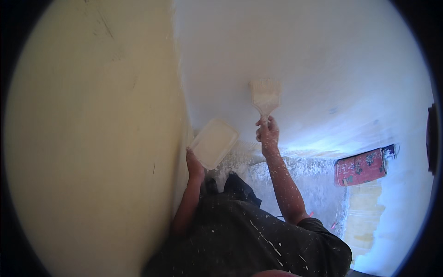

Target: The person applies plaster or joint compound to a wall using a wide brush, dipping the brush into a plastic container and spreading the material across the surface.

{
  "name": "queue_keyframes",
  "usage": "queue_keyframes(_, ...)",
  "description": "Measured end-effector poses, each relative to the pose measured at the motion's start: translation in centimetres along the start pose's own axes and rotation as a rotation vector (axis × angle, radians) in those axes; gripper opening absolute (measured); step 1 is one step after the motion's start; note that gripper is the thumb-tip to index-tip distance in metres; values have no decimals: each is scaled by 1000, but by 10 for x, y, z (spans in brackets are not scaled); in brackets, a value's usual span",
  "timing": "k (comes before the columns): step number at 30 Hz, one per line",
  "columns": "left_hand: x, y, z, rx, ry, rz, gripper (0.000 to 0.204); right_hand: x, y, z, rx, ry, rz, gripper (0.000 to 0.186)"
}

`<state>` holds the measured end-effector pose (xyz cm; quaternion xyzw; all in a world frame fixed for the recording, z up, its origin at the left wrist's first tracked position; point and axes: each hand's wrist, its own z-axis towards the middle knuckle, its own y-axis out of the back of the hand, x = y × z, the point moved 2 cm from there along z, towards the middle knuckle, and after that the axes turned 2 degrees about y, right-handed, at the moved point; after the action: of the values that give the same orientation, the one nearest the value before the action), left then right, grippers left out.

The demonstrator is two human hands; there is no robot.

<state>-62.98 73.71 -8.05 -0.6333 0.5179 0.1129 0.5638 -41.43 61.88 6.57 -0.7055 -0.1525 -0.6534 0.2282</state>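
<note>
My right hand (269,131) is closed round the handle of a wide flat paintbrush (266,94) coated in whitish paint. The brush points upward, its bristles against or just in front of the pale wall (221,51); I cannot tell which. At its left, my left hand (194,164) grips the edge of a shallow rectangular tray (214,143), tilted and cream-coloured inside. Some of that hand's fingers are hidden behind the tray. White specks dot my right forearm and dark shirt.
A yellowish wall (92,138) stands close on my left and meets the pale wall in a corner. Lower right, a worn red container (361,167) rests near the wall. The grey floor (309,184) is splattered white. A dark object (432,138) shows at the far right edge.
</note>
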Motion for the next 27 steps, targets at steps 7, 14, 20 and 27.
queue_keyframes(7, -3, -5, -5, 66, -46, -20, 58, -85, 11, -23, 155, -505, 301, 31)
queue_keyframes(14, 10, 7, -3, 48, -34, 106, 54, 49, -7, 16, 324, -542, 870, 31)
queue_keyframes(20, 0, 4, -8, 42, -70, 128, 54, 218, -31, -45, 520, -16, 658, 36)
queue_keyframes(27, -6, -5, -19, 17, -20, 64, 54, 123, -24, -5, 402, -32, 474, 57)
